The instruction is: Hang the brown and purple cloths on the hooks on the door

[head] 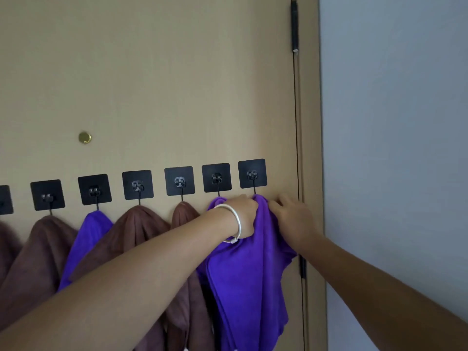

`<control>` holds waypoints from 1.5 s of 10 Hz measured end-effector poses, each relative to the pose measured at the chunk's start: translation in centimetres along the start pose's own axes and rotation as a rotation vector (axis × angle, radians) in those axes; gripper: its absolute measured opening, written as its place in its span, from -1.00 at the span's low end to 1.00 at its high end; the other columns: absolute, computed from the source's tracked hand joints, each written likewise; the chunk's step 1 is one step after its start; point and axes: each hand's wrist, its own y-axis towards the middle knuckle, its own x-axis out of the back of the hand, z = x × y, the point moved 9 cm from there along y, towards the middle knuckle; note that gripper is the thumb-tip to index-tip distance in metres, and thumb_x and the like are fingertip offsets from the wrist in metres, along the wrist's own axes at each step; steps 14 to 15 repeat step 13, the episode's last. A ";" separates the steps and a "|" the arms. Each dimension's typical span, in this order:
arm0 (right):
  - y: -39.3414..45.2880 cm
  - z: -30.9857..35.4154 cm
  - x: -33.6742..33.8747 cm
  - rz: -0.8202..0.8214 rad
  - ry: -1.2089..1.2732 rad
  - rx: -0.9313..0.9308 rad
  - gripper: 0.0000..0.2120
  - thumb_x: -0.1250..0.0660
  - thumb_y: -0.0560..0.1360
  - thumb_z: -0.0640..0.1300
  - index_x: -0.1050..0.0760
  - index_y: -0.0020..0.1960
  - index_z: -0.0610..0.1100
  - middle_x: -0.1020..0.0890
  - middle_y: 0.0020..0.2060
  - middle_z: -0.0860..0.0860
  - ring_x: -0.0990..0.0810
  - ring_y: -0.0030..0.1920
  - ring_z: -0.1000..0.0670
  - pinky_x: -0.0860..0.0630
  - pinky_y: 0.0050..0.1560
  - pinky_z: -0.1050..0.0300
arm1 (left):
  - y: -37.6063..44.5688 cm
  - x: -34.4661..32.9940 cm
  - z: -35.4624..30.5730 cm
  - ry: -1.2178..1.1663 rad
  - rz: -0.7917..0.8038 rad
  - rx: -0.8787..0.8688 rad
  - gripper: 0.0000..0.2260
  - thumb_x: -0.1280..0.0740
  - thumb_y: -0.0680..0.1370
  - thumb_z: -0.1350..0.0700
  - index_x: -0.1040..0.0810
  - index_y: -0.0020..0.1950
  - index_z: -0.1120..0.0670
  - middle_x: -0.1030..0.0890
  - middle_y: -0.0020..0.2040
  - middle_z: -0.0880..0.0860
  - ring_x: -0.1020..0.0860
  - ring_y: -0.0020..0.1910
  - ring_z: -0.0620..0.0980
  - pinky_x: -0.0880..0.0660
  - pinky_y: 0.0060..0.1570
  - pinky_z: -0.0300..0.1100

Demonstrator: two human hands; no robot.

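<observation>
A row of black square adhesive hooks crosses the beige door (152,84). Brown cloths (38,249) (136,229) (183,216) and a purple cloth (93,229) hang from the hooks on the left. Another purple cloth (250,287) hangs at the rightmost hook (252,173), its top bunched just under the hook's wire. My left hand (243,214), with a silver bangle on the wrist, grips the left side of that bunch. On the right side of the bunch, my right hand (291,216) holds the cloth with its fingers curled into the fabric.
A brass peephole (84,137) sits above the hooks. Black hinges (294,26) (302,268) run along the door's right edge, beside the beige frame (310,122) and a grey wall (392,148). The neighbouring hook (216,177) also has purple fabric at its wire.
</observation>
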 end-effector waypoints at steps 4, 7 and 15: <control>-0.1 -1.2 -0.9 0.062 0.096 0.001 -0.69 -0.13 0.60 -0.13 -0.38 0.33 -0.06 -0.60 0.02 -0.03 -0.55 -0.11 -0.03 -0.40 -0.17 0.18 | -1.5 -1.6 -0.8 -0.029 -0.157 0.121 -0.70 -0.26 0.49 0.32 -0.44 0.22 0.19 -0.37 0.26 0.19 -0.51 0.09 0.18 -0.41 -0.14 -0.04; -3.1 -0.8 -2.3 0.170 0.262 -0.158 -0.66 -0.27 0.55 0.00 -0.38 0.29 -0.03 -0.52 0.14 0.03 -0.53 0.00 0.03 -0.52 0.01 0.18 | -2.7 -3.6 -2.5 0.424 -0.236 0.007 -0.78 -0.15 0.58 0.25 -0.54 0.14 0.12 -0.58 0.08 0.12 -0.51 0.07 0.14 -0.35 -0.04 -0.03; -6.7 3.0 0.8 0.038 0.095 -0.252 -0.48 -0.21 0.56 0.04 -0.19 0.49 0.03 -0.29 0.44 0.01 -0.31 0.40 -0.04 -0.39 0.34 0.02 | -12.6 -5.0 5.6 0.109 -0.471 0.048 -0.42 -0.11 0.55 -0.22 -0.11 0.54 -0.08 -0.11 0.56 0.06 -0.02 0.54 0.05 0.14 0.46 0.18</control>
